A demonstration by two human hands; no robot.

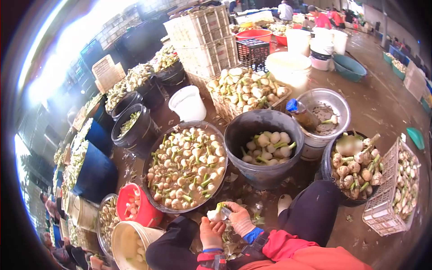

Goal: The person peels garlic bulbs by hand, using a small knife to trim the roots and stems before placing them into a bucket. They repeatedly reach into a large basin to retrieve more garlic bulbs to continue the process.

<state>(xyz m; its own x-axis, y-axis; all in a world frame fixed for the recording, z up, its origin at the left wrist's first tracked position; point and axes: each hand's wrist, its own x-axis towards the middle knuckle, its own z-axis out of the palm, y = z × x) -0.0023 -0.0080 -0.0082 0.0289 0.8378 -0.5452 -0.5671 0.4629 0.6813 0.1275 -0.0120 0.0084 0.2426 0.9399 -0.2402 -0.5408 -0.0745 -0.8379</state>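
Note:
Between my two hands, above the floor between my knees, is a white garlic bulb (217, 213) with a short green stem. My right hand (238, 218) is closed round the stem side, with something small and shiny, perhaps a blade, too unclear to name. My left hand (211, 233) is just below the bulb, palm up, its fingers curled; whether they touch the bulb I cannot tell. Just beyond the hands stands a wide round tub (157, 204) full of bulbs in water. Right of it, a dark grey bucket (252, 168) holds cleaner white bulbs.
A black bucket (327, 168) of untrimmed bulbs and a crate (378, 216) stand at the right. A red basin (150, 216) and a cream bucket (119, 234) are near my left knee. Stacked crates (202, 45) rise behind. Other people work in the far background and at the lower left.

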